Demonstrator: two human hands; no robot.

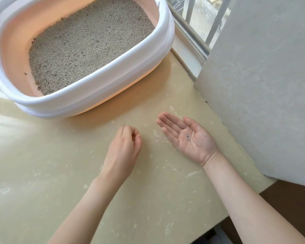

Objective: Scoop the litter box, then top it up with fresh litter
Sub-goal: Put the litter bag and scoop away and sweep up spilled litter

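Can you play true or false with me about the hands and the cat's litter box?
1. The right hand is turned palm up and flat open. True.
2. A few tiny litter grains lie on that open palm. True.
3. The left hand is holding a scoop. False: no scoop is in view, and its fingers are curled together in a pinching grip just above the floor.
4. The litter box is empty. False: grey litter covers its bottom.
5. Both hands are inside the litter box. False: they are in front of it, apart from its white rim.
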